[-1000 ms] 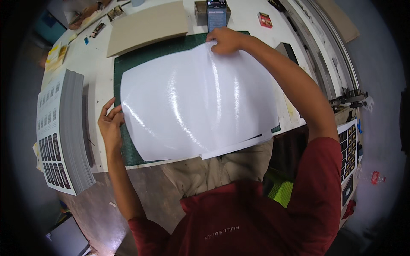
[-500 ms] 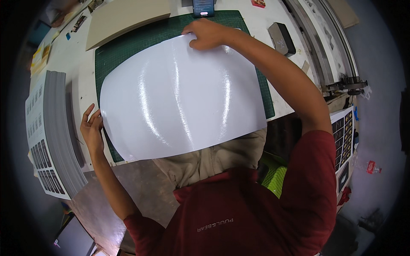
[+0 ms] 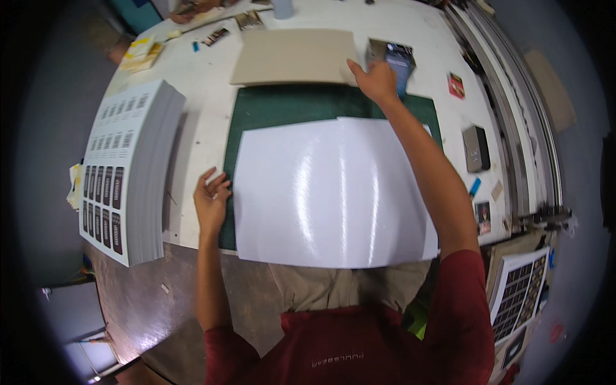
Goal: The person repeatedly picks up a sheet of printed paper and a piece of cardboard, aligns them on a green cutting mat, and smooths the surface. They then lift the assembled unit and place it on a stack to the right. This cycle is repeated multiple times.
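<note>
A glossy white sheet lies slightly bowed over a green cutting mat, its near edge reaching over my lap. At its left edge is my left hand, open with loosely bent fingers, gripping nothing. Beyond the far edge, my right hand is open, thumb spread from the fingers, close to an upright phone and the right end of a thick beige board stack. Blur hides whether its fingers touch the phone. My right forearm crosses above the sheet's right side.
A tall stack of printed sheets stands on the left of the white table. To the right are a dark grey box, a small red packet and a long metal rail. Another person's hand shows at the far left.
My right hand has let go of the sheet's far edge and moved beyond it toward the phone. My left hand has come off the left edge. The view has shifted, showing more table.
</note>
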Motion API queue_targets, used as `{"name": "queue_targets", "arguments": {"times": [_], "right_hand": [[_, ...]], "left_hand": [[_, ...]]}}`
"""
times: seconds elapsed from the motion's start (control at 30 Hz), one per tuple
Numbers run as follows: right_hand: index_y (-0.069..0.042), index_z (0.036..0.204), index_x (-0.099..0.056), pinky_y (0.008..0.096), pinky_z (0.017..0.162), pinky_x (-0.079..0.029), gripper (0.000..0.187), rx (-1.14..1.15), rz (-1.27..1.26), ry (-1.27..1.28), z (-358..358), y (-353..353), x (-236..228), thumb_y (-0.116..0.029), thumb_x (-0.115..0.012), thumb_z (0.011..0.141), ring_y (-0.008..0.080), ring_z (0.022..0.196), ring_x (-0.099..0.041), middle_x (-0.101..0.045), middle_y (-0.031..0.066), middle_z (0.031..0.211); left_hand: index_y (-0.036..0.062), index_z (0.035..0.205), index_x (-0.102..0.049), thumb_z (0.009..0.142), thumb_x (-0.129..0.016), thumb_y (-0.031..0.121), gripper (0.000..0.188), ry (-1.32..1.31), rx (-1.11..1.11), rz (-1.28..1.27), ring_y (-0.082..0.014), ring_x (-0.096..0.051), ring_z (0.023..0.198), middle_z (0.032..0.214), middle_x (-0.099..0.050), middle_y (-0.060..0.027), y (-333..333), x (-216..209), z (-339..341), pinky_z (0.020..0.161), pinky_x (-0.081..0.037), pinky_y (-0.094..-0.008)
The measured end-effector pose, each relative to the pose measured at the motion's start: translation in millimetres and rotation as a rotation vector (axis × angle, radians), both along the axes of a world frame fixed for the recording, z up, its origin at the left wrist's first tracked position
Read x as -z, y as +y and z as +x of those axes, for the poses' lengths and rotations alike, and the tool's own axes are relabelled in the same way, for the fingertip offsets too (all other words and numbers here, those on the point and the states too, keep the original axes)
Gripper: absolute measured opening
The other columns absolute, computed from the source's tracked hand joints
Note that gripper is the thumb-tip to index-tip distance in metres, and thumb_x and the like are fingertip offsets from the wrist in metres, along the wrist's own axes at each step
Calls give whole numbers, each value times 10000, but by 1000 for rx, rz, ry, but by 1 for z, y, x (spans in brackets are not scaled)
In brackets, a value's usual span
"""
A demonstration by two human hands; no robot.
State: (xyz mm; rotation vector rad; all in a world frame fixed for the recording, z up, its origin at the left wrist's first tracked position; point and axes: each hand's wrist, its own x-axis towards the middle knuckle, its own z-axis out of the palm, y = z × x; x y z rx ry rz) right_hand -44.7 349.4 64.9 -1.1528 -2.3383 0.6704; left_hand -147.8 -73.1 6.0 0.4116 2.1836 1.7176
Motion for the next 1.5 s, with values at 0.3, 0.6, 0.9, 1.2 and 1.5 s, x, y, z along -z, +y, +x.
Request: {"name": "queue_targets", "arguments": {"times": [0.3,0.6,0.9,1.2,1.5], "right_hand": [[48,1076,-661,426,1071,-389,504,-514,696,47,-27,-26,33,-364,-758,802,343,1170,-582,-653,216,1165],[-16,965,-700,425,819,-517,294,-601,469,-176,-28,-21,-2,-227,-784,778,341,902,-678,-710,185,889],[-47,1016,-697,413,819,-540,258,-544,772,34,-18,-24,-28,-37,-704,758,310,877,-685,-710,137,940],[-58,999,-715,514,1023,-450,378,-690,1136,444,148,-83,-124,111,-674,664,274,1015,-671,-697,109,1020],[-18,1513,-299,323,887,-503,617,-41,-1070,913,279,-110,-53,-130,-591,981,217,1062,-638,-619,151,1213]], "left_hand": [[-12,1329,-495,847,-530,-76,487,82,35,16,-243,-614,1129,1305,-590,-168,-71,17,36,952,-491,-355],[-35,1325,-486,863,-563,-69,470,21,80,111,-238,-603,1140,1287,-593,-181,-52,-4,55,997,-470,-367],[-35,1306,-504,876,-627,-27,446,46,258,273,-234,-609,1121,1269,-608,-182,-1,-37,80,988,-471,-354],[-80,1349,-451,1025,-392,482,652,-779,340,823,-303,-611,1129,1274,-591,-216,26,-53,69,1016,-471,-429],[-92,1264,-528,941,-644,113,399,-651,332,694,-222,-660,996,1122,-649,-157,84,-46,157,860,-557,-334]]}}
